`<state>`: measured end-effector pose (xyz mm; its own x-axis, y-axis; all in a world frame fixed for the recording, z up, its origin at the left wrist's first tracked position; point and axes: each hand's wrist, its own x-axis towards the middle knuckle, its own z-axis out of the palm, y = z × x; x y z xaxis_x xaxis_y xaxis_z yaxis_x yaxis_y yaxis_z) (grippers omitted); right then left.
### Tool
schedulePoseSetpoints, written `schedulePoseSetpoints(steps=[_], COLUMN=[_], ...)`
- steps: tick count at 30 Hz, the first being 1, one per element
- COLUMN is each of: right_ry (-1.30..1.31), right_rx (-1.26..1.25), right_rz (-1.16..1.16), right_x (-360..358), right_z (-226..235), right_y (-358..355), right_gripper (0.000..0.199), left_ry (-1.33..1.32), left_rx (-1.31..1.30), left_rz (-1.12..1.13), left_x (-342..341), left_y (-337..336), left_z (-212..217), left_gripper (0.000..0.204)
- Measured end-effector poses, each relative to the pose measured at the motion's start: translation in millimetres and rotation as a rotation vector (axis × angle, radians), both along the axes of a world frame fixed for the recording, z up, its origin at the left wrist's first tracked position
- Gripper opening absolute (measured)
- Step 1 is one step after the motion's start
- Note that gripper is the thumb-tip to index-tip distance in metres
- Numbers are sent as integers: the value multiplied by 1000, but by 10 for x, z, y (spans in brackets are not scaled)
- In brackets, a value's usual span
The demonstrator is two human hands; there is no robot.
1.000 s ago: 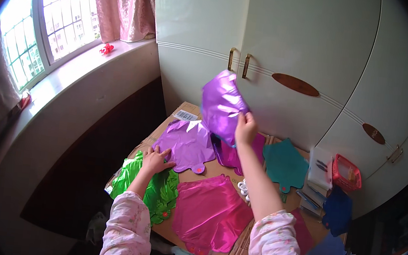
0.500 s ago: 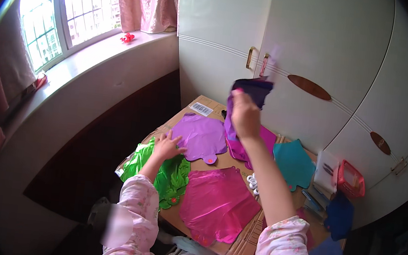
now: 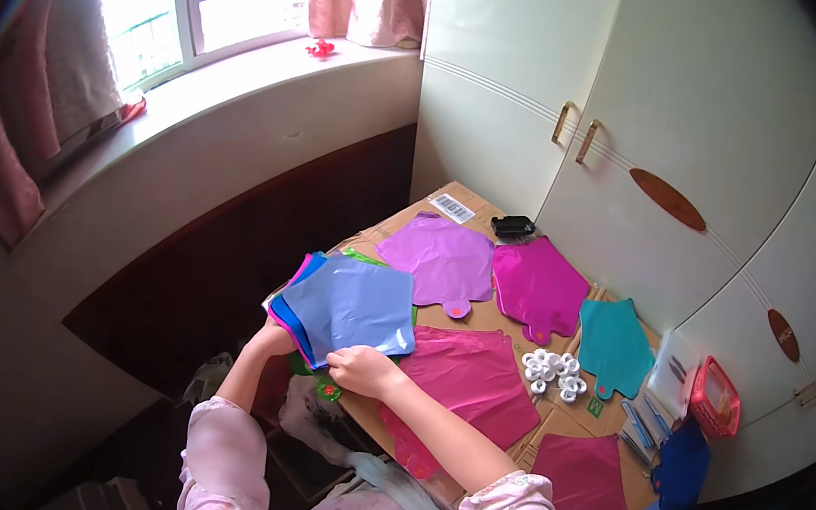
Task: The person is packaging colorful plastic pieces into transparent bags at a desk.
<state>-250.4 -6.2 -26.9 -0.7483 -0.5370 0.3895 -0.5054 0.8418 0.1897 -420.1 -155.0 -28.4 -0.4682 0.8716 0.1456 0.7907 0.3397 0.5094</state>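
A stack of flat foil balloons (image 3: 353, 299), light blue on top with darker blue and pink edges behind, is held over the table's left side. My left hand (image 3: 269, 340) is closed on its lower left edge, its fingers partly hidden behind the foil. My right hand (image 3: 363, 369) pinches the lower edge. Beneath the stack, a green foil balloon (image 3: 329, 388) is mostly covered. A large magenta-pink balloon (image 3: 463, 387) lies just right of my hands. Beyond it lie a lilac balloon (image 3: 438, 258) and a bright magenta one (image 3: 537, 288).
Cardboard (image 3: 522, 226) covers the table. Toward the right lie a teal balloon (image 3: 615, 344), white rings (image 3: 554, 370), a dark pink balloon (image 3: 581, 481), and dark blue foil (image 3: 681, 466). A red basket (image 3: 716, 396) and black object (image 3: 512, 227) stand near the white cupboard (image 3: 667, 103).
My right hand has come down from high over the table, where it held dark purple foil, to the near left. Both hands now hold the stack above the green balloon. The view has shifted.
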Motion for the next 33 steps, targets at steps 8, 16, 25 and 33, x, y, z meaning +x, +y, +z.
schedulePoseSetpoints(steps=[8,16,25,33], right_ry=[-12,-156,-322,-167], right_rx=[130,-468,-954,-1143], right_rz=[57,-169,-314,-287], right_x=[38,88,73,46], right_z=[14,-29,7,136], right_y=[-36,-42,32,53], right_gripper=[12,13,20,19], left_ry=[-28,-62,108,476], left_rx=[220,465,460,-27], left_rz=[-58,120,75,238], left_x=[-95,267,982,855], left_y=[-28,-217,-523,-357], left_z=[-173,280,199,171], left_gripper=[50,37,20,51])
